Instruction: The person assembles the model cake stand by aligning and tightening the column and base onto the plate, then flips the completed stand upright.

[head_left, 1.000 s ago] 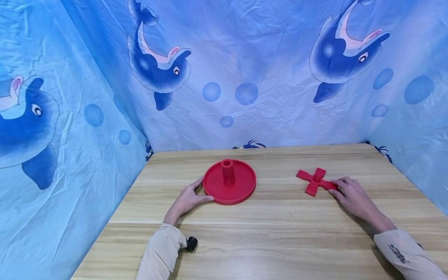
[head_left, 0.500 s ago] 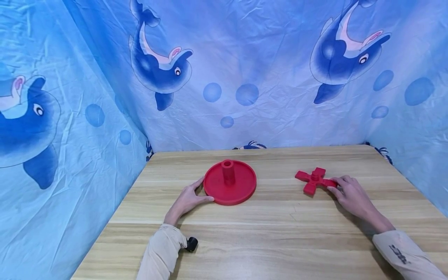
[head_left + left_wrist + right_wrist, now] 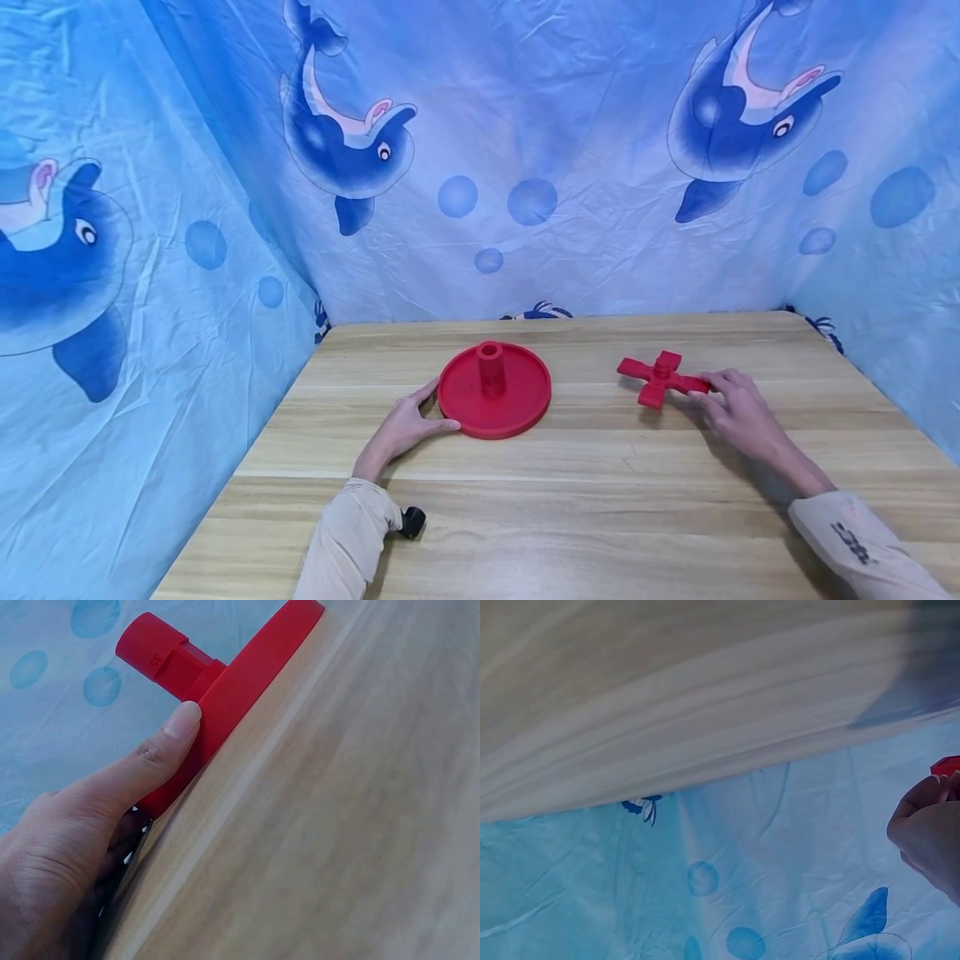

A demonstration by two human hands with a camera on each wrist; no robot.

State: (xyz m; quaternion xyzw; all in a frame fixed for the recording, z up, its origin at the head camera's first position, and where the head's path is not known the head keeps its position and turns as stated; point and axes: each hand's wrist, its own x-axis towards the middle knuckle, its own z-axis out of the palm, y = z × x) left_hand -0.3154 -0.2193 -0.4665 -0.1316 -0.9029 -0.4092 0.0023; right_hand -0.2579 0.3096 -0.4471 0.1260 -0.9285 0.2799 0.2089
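Red dish (image 3: 521,396) against left hand (image 3: 403,428), red cross (image 3: 662,377) in right hand (image 3: 742,417)

The left arm (image 3: 343,533) reaches forward, and the left hand (image 3: 401,429) has its thumb (image 3: 161,754) stretched apart from the fingers (image 3: 424,392), making a wide curve. The right arm (image 3: 862,533) extends forward and inward; the right hand (image 3: 742,417) makes a pinch between thumb and fingers, which are bent.

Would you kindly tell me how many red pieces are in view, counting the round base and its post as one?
2: the round base with the left hand at its rim, and the cross-shaped piece held by the right hand. Anything behind the hands could be hidden.
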